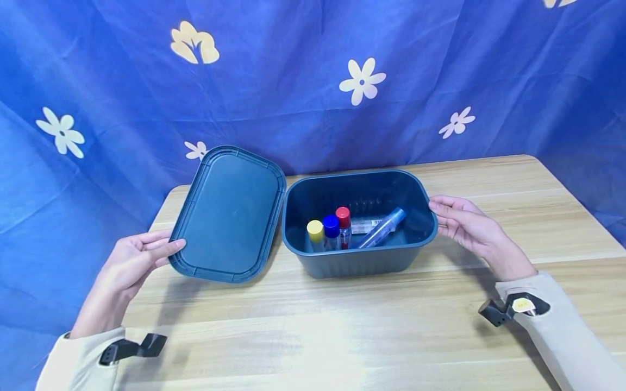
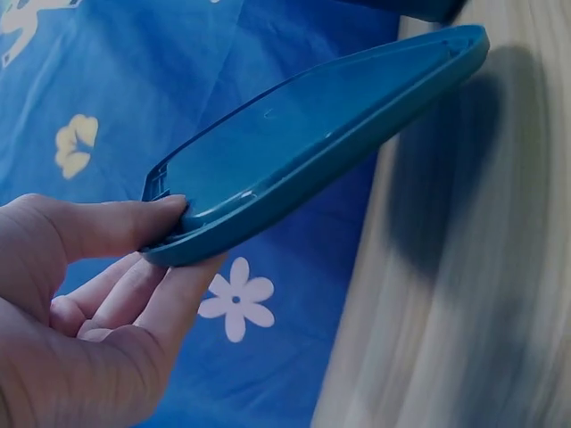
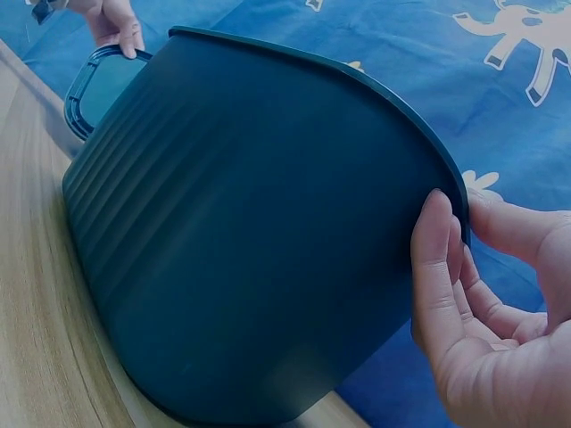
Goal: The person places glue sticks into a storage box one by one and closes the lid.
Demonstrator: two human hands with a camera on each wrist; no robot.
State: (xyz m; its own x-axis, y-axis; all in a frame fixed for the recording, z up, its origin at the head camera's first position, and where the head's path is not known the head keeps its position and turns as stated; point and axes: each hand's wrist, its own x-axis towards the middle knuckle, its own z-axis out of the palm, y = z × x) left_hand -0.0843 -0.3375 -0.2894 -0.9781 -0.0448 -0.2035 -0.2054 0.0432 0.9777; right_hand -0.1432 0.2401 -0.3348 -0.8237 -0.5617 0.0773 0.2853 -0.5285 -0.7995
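My left hand (image 1: 131, 262) pinches the lower left corner of a dark teal lid (image 1: 230, 212), thumb on its inner face and fingers beneath. The lid is tilted above the table, its ridged rim facing up, as the left wrist view also shows. A matching teal bin (image 1: 357, 263) stands on the table, and my right hand (image 1: 467, 225) pinches its right rim between thumb and fingers. Inside the bin are upright tubes with a yellow cap (image 1: 315, 228), a blue cap (image 1: 331, 224) and a red cap (image 1: 343, 215). A blue tube (image 1: 383, 228) leans beside them, over a clear labelled item (image 1: 363, 226).
The bin and lid are over a light wood-grain table (image 1: 274, 326). Behind it hangs a blue cloth (image 1: 293, 92) with pale flower prints, close to the table's far edge. A black wrist camera (image 1: 134, 348) is strapped to the left sleeve, another (image 1: 511, 309) to the right.
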